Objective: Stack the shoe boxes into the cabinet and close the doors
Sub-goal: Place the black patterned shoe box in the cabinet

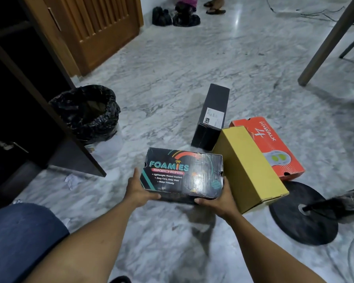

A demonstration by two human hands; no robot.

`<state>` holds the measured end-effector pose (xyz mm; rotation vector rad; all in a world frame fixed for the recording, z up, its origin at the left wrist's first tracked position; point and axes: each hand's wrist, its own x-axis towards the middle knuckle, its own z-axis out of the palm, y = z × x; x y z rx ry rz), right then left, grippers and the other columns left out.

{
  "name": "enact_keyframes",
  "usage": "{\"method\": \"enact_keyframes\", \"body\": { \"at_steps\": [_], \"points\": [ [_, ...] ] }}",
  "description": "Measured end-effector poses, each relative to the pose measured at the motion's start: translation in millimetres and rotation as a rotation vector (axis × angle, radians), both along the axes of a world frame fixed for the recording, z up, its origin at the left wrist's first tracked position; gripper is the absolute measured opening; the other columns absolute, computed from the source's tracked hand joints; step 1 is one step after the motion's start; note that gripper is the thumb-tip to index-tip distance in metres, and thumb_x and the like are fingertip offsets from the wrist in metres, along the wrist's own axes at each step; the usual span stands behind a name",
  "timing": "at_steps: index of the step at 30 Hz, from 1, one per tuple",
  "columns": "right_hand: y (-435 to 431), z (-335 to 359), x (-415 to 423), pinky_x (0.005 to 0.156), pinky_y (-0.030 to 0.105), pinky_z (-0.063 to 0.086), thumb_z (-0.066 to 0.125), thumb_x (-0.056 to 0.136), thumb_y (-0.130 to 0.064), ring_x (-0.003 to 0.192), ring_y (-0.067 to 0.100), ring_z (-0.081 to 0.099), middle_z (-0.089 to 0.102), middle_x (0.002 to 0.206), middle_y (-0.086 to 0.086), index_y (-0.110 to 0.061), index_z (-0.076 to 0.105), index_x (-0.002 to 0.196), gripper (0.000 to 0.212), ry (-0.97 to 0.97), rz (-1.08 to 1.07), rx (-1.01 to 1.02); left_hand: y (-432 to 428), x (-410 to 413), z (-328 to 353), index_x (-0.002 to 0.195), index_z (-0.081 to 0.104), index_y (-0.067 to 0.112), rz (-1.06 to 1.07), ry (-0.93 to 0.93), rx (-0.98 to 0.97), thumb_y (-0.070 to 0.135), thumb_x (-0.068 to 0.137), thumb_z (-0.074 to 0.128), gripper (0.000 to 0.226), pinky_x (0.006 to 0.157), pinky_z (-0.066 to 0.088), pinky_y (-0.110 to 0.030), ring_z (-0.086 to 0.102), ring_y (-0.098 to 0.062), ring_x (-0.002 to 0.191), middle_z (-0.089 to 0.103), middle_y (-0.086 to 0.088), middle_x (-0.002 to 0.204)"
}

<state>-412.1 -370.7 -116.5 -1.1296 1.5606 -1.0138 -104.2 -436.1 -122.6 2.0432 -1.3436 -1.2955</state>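
A black Foamies shoe box (184,172) is held just above the marble floor in the middle of the view. My left hand (138,189) grips its near left corner and my right hand (219,198) grips its near right corner. To the right a yellow box (247,170) leans against an orange box (274,148) that lies flat. Behind them a plain black box (212,117) stands on the floor. The dark cabinet (18,111) is on the left with its door (78,160) swung open.
A bin lined with a black bag (88,113) stands beside the open door. A round black stand base (302,217) lies at the right, a chair leg (327,43) behind it. A person's feet and black bags are at the far end. Paper scraps (71,180) litter the floor.
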Motion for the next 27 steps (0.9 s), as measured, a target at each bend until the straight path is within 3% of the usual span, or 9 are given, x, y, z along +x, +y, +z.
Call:
{"method": "enact_keyframes", "body": {
  "at_steps": [4, 6, 10, 12, 14, 17, 20, 24, 27],
  "points": [
    [9.2, 9.1, -5.1, 0.094, 0.032, 0.055, 0.103, 0.041, -0.024, 0.113, 0.005, 0.064, 0.064, 0.125, -0.010, -0.025, 0.045, 0.132, 0.107, 0.016, -0.023, -0.028, 25.4, -1.1, 9.1, 0.159, 0.001, 0.025, -0.078, -0.010, -0.117, 0.031, 0.044, 0.102, 0.153, 0.114, 0.036, -0.034, 0.040, -0.027, 0.134, 0.032, -0.010, 0.135],
    [16.3, 16.7, -4.2, 0.091, 0.032, 0.056, 0.103, 0.042, -0.029, 0.111, 0.007, 0.066, 0.067, 0.121, -0.011, -0.028, 0.049, 0.128, 0.102, 0.034, -0.014, -0.041, 32.7, 5.9, 17.3, 0.160, 0.003, 0.026, -0.075, 0.029, -0.159, 0.030, 0.042, 0.103, 0.154, 0.113, 0.037, -0.034, 0.043, -0.022, 0.129, 0.033, -0.006, 0.132],
    [35.7, 46.5, 13.1, 0.077, 0.015, 0.053, 0.102, 0.046, -0.022, 0.102, 0.002, 0.069, 0.072, 0.114, -0.011, -0.026, 0.054, 0.126, 0.093, 0.016, 0.004, -0.079, 45.2, 39.3, 31.1, 0.158, 0.004, 0.034, -0.092, 0.148, -0.223, 0.052, 0.022, 0.102, 0.169, 0.107, 0.047, -0.042, 0.052, -0.016, 0.130, 0.049, 0.004, 0.142],
    [47.1, 57.6, 26.9, 0.079, 0.021, 0.055, 0.101, 0.049, -0.018, 0.103, 0.008, 0.070, 0.073, 0.114, -0.008, -0.025, 0.056, 0.125, 0.089, -0.002, 0.036, -0.081, 61.7, 57.1, 40.9, 0.158, 0.010, 0.032, -0.094, 0.241, -0.245, 0.042, 0.023, 0.105, 0.165, 0.103, 0.051, -0.044, 0.057, -0.016, 0.128, 0.057, 0.007, 0.139],
    [60.5, 64.3, 44.5, 0.082, 0.036, 0.060, 0.102, 0.049, -0.022, 0.104, 0.014, 0.071, 0.073, 0.113, -0.005, -0.028, 0.056, 0.123, 0.086, -0.015, 0.085, -0.078, 92.3, 68.4, 67.0, 0.149, 0.030, 0.027, -0.093, 0.268, -0.299, 0.021, 0.032, 0.106, 0.140, 0.097, 0.054, -0.039, 0.062, -0.014, 0.122, 0.065, 0.004, 0.132],
    [82.2, 71.8, 81.9, 0.074, 0.048, 0.062, 0.101, 0.051, -0.026, 0.100, 0.022, 0.073, 0.075, 0.109, -0.001, -0.029, 0.057, 0.117, 0.080, -0.044, 0.176, -0.048, 138.7, 102.8, 86.5, 0.143, 0.039, 0.017, -0.053, 0.305, -0.336, -0.004, 0.039, 0.100, 0.122, 0.087, 0.057, -0.030, 0.065, -0.012, 0.116, 0.068, -0.002, 0.126],
    [95.8, 84.2, 127.7, 0.074, 0.035, 0.061, 0.100, 0.054, -0.025, 0.097, 0.016, 0.073, 0.075, 0.107, -0.003, -0.025, 0.057, 0.118, 0.076, -0.032, 0.277, -0.068, 179.7, 149.9, 106.5, 0.142, 0.041, 0.025, 0.039, 0.313, -0.343, 0.017, 0.026, 0.105, 0.132, 0.090, 0.057, -0.032, 0.065, -0.016, 0.117, 0.070, 0.001, 0.123],
    [84.8, 112.2, 198.1, 0.080, 0.020, 0.056, 0.096, 0.055, -0.048, 0.099, 0.000, 0.069, 0.072, 0.108, -0.022, -0.038, 0.053, 0.120, 0.079, -0.033, 0.459, -0.187, 220.6, 213.0, 148.5, 0.132, 0.045, 0.028, 0.191, 0.236, -0.398, 0.037, 0.009, 0.103, 0.136, 0.083, 0.055, -0.020, 0.068, -0.009, 0.106, 0.073, 0.003, 0.112],
    [69.4, 141.7, 261.9, 0.084, 0.027, 0.057, 0.095, 0.055, -0.049, 0.103, -0.001, 0.068, 0.070, 0.111, -0.024, -0.043, 0.051, 0.123, 0.081, -0.098, 0.583, -0.266, 252.6, 265.7, 187.3, 0.141, 0.039, 0.034, 0.327, 0.145, -0.496, 0.033, 0.016, 0.104, 0.142, 0.098, 0.054, -0.036, 0.067, -0.009, 0.109, 0.072, 0.005, 0.116]
  ]
}}
